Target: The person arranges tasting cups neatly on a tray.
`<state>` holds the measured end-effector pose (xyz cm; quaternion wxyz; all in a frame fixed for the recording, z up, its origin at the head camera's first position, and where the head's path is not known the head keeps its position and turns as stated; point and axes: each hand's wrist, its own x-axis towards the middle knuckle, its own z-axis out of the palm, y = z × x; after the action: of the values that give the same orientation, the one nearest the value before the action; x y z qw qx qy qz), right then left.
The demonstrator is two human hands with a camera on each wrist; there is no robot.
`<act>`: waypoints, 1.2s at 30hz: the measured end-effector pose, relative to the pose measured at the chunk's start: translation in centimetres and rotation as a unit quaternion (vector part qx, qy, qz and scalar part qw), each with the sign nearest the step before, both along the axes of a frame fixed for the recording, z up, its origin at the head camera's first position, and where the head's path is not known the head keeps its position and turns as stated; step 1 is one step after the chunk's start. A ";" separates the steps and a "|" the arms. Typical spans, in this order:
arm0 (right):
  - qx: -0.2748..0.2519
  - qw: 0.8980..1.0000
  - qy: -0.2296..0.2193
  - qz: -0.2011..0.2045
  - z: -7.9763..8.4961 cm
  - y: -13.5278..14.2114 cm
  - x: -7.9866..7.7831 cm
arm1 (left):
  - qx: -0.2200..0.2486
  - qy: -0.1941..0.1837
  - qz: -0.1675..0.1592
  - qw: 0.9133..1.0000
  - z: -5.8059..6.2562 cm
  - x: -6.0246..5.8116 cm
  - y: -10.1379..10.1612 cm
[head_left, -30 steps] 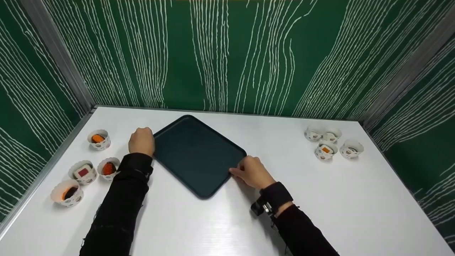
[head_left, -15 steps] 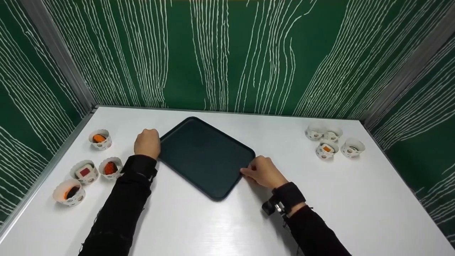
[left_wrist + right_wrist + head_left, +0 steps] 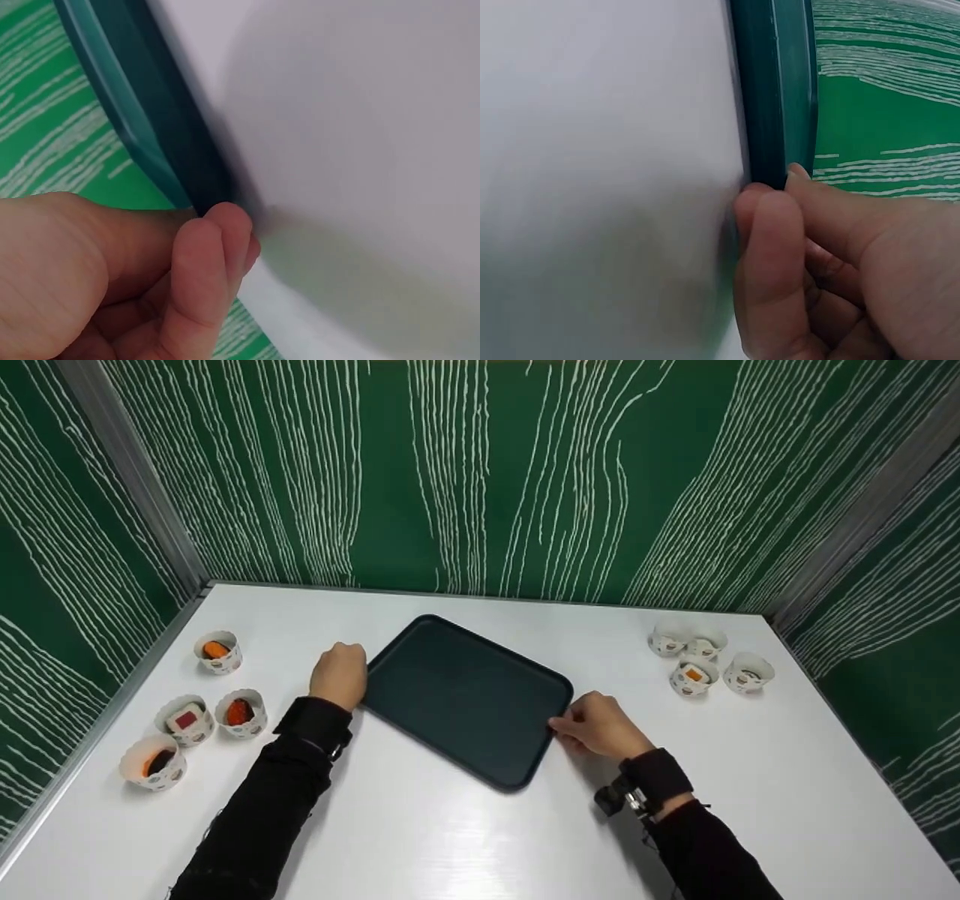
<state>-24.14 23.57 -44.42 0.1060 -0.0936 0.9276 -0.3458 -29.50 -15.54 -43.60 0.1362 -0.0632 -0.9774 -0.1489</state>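
Observation:
A dark green rectangular tray (image 3: 465,701), turned at an angle to the table's edges, lies low over the middle of the white table. My left hand (image 3: 339,675) grips its left side; in the left wrist view the curled fingers and thumb of the left hand (image 3: 172,270) pinch the tray's rim (image 3: 150,97). On the opposite side my right hand (image 3: 604,725) pinches the rim between thumb and fingers. The right wrist view shows the right hand (image 3: 802,262) with its thumb on top of the tray's edge (image 3: 769,90) and fingertips underneath.
Left of my left arm stand several paper cups with sushi pieces, among them a cup with an orange piece (image 3: 218,652) and one with a red-topped piece (image 3: 241,713). Several similar cups (image 3: 694,676) cluster at the back right. Green walls with white lines enclose the white table (image 3: 450,847).
Both hands have moved to the right and slightly toward me, carrying the tray along between them. The tray has turned a little clockwise. The cups stay in their places.

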 end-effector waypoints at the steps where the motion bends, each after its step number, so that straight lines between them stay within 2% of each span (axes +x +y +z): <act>1: 0.001 1.000 -0.001 -0.003 0.0 0.2 0.0 | 0.000 -0.002 -0.004 1.000 0.1 0.2 0.1; 13: 0.032 0.999 0.009 0.002 0.7 3.1 -1.0 | 0.006 -0.060 -0.043 0.997 0.5 2.4 1.2; 21: 0.047 0.999 0.013 -0.010 0.8 4.7 -1.9 | 0.012 -0.071 -0.064 0.995 0.2 4.2 2.4; 32: 0.076 0.997 0.015 -0.017 1.1 5.9 -3.6 | 0.044 -0.097 -0.066 0.992 -0.4 6.4 4.1; 36: 0.081 0.996 0.014 -0.017 1.2 6.0 -4.1 | 0.043 -0.092 -0.078 0.992 -0.4 7.2 4.6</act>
<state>-28.25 29.58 -43.20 0.0941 -0.0743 0.9554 -0.2698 -22.32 -10.92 -44.02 0.0360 -0.1192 -0.9707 -0.2058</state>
